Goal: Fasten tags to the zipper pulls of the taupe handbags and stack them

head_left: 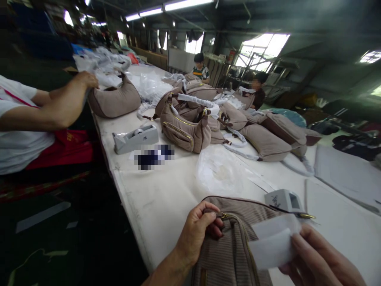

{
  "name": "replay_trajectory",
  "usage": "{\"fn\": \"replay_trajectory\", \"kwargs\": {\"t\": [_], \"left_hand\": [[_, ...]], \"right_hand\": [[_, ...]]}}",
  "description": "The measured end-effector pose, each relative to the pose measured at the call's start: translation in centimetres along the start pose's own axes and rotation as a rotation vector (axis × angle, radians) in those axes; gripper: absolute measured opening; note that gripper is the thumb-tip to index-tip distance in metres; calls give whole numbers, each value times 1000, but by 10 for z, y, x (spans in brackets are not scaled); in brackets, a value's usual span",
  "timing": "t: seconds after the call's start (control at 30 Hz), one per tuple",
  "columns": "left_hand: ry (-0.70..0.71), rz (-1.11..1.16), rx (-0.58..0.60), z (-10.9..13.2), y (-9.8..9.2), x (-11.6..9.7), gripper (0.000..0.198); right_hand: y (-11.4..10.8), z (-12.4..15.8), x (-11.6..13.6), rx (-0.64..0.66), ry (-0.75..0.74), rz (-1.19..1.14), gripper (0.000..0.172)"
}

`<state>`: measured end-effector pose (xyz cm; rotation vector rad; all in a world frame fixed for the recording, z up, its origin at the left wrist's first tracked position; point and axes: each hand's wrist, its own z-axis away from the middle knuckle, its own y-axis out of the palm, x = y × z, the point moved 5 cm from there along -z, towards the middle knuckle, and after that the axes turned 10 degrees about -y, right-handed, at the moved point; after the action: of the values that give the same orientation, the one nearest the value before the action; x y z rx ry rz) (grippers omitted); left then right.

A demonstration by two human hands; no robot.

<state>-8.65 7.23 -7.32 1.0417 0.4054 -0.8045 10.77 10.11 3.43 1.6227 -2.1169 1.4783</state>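
White shirt and bare forearms mark a co-worker (pixel 20 139) at the left edge, one hand (pixel 86 79) resting on a tan bag (pixel 114 99) on the long white table (pixel 154 210). Next along sits a grey tape dispenser (pixel 135 137), and more tan bags (pixel 181 131) crowd the middle. At bottom centre, we hold a striped tan handbag (pixel 229 250). The fingers (pixel 212 214) of our left hand (pixel 196 234) curl shut on its top edge by the brass zip (pixel 223 216). Our right hand (pixel 321 258) pinches a white sheet (pixel 272 246) just beside it, fingers closed. The bag looks light and soft, likely to sag, so the firmer zip edge seems the best hold.
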Motion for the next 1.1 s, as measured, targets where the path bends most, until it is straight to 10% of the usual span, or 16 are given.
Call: {"fn": "replay_trajectory", "kwargs": {"t": [0.17, 0.47, 0.63, 0.87, 0.97, 1.1], "left_hand": [[73, -147, -20, 1, 6, 0, 14], [108, -98, -82, -10, -9, -6, 17], [97, -18, -63, -9, -10, -3, 21], [58, 160, 171, 2, -3, 12, 37], [26, 183, 261, 4, -1, 12, 60], [51, -84, 224, 14, -5, 9, 33]], "right_hand": [[31, -65, -7, -146, 219, 64, 26], [79, -120, -81, -15, 186, 371, 31], [71, -104, -54, -46, 249, 173, 36], [93, -46, 18, 629, 55, -75, 31], [92, -34, 25, 638, 73, -32, 31], [84, -22, 27, 578, 53, 45, 26]]}}
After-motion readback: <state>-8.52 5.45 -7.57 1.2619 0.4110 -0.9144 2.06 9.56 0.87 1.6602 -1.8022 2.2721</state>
